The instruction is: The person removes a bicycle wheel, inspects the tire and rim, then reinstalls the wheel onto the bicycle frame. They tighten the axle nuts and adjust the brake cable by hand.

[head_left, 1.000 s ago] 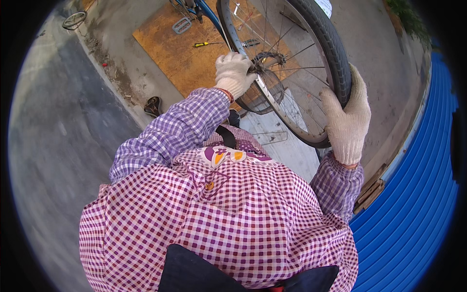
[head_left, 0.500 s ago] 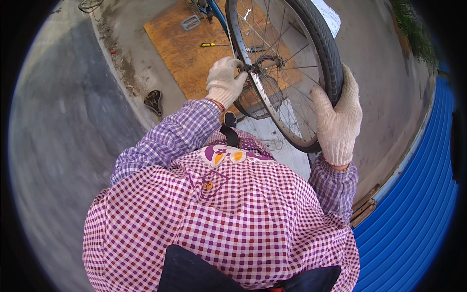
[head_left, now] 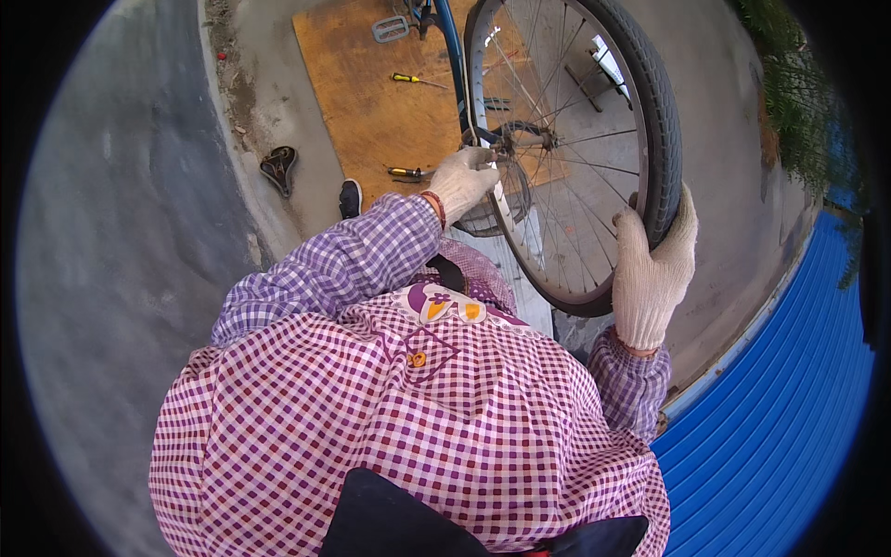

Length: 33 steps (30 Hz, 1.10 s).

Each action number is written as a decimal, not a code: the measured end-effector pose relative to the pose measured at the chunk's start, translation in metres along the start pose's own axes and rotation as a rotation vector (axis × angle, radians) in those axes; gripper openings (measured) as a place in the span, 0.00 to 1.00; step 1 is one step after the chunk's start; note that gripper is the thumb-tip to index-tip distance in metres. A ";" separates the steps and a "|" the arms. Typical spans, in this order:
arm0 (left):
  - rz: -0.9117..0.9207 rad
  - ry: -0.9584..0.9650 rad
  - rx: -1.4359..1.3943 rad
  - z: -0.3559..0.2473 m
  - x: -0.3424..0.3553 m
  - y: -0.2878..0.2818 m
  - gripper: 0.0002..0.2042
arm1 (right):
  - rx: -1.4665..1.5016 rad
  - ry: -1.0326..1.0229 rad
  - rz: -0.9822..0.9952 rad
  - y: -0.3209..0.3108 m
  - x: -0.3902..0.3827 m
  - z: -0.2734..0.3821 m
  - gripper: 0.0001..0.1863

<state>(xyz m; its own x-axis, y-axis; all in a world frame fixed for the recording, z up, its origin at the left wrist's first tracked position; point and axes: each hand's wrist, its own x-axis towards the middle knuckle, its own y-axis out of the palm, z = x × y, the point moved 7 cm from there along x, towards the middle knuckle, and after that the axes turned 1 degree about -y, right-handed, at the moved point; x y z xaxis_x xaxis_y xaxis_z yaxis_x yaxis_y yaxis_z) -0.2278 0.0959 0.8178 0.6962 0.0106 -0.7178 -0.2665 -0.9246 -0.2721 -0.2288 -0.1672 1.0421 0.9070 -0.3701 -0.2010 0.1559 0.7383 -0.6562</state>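
A bicycle wheel with a black tyre (head_left: 663,121) and thin spokes stands tilted in front of me, attached to a blue bicycle frame (head_left: 453,46). My gloved right hand (head_left: 654,278) wraps round the tyre at its near right side, thumb inside and fingers outside. My gloved left hand (head_left: 461,183) is closed at the wheel's left side, beside the rim and the lower end of the frame. What its fingertips pinch is hidden. The wheel hub (head_left: 548,139) lies to the right of that hand. Behind the spokes a wire basket (head_left: 483,221) partly shows.
An orange-brown board (head_left: 343,93) lies under the bicycle. On it are a yellow-and-black screwdriver (head_left: 406,78) and a second yellow-handled tool (head_left: 405,172). A black saddle (head_left: 278,170) rests on the ground at left. Blue corrugated sheeting (head_left: 770,399) borders the right.
My view has shifted, and the wheel now appears farther right. My left hand has turned, its fingers drawn together by the rim. The right hand keeps its grip on the tyre.
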 end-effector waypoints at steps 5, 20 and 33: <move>0.026 0.031 -0.093 0.007 0.005 0.008 0.32 | 0.097 0.022 -0.030 -0.003 -0.007 -0.015 0.34; 0.317 0.040 -0.164 -0.005 -0.013 0.010 0.47 | 0.109 0.024 -0.111 -0.008 -0.023 -0.032 0.31; 0.204 0.130 0.069 -0.006 -0.025 0.009 0.37 | 0.271 0.111 -0.173 -0.017 -0.037 -0.044 0.29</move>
<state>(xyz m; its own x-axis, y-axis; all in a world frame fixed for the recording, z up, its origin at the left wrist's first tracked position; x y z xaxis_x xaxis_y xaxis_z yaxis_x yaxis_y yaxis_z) -0.2436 0.0845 0.8373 0.7020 -0.2270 -0.6751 -0.4522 -0.8743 -0.1763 -0.2818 -0.1906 1.0287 0.8122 -0.5510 -0.1917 0.4154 0.7769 -0.4731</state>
